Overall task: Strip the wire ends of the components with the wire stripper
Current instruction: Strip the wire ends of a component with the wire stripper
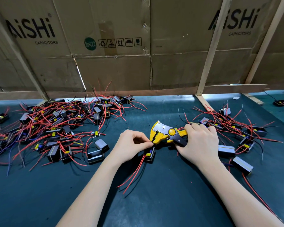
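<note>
A yellow and black wire stripper point(164, 133) lies across the middle of the dark green mat, jaws pointing left. My right hand point(198, 143) grips its handles. My left hand point(131, 145) pinches a thin wire end right at the jaws. That wire belongs to a small black boxed component point(150, 154) lying just under my left hand. Its red and black leads point(134, 171) trail toward me across the mat.
A large heap of black components with red wires point(56, 123) covers the left of the mat point(170, 194). A smaller heap point(233, 128) lies to the right of my right hand. Cardboard sheets point(113, 46) on wooden slats point(210, 51) wall off the back.
</note>
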